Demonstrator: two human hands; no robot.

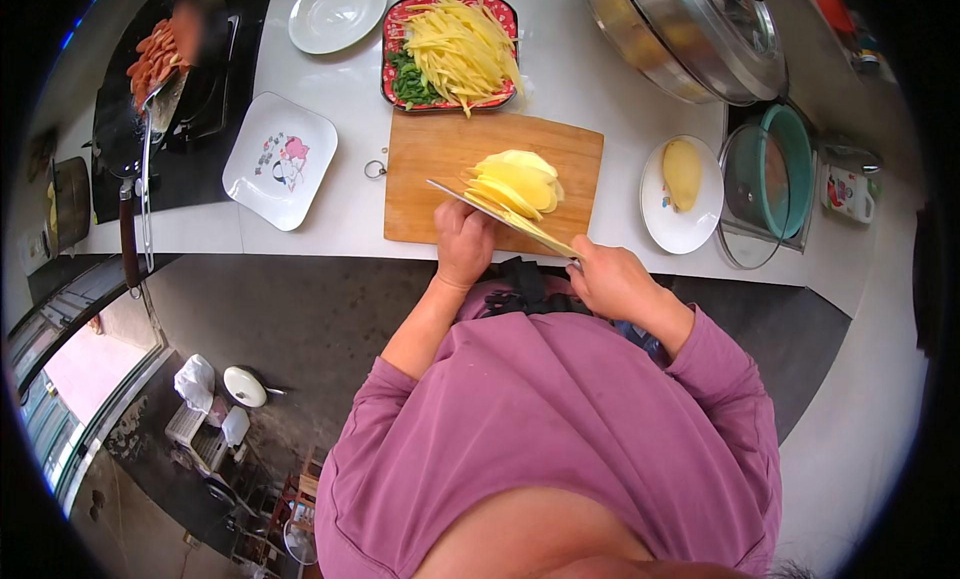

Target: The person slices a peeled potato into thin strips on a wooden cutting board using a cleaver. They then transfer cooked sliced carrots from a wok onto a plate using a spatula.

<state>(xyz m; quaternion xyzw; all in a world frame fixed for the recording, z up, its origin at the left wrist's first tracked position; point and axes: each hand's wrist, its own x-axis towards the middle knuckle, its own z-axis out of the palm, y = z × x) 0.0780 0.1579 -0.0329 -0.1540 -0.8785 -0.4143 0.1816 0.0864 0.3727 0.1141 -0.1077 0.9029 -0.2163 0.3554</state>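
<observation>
My right hand (616, 279) grips a kitchen knife (517, 225) by its handle end. The blade slants across the front of a wooden cutting board (427, 159), its far end pointing up and left. Yellow strips lie along the blade near my right hand. My left hand (463, 243) is curled against the near side of the blade; its fingertips are hidden. Just beyond the knife, a fanned pile of thin peeled potato slices (519, 180) rests on the board.
A red-patterned tray (388, 53) holds yellow shreds (461, 50) and chopped greens (411, 82). Beside the board are a square plate (247, 177), a round plate (337, 12), and a plate (667, 230) with a whole peeled potato (682, 175). A wok handle (129, 241) juts past the counter's edge.
</observation>
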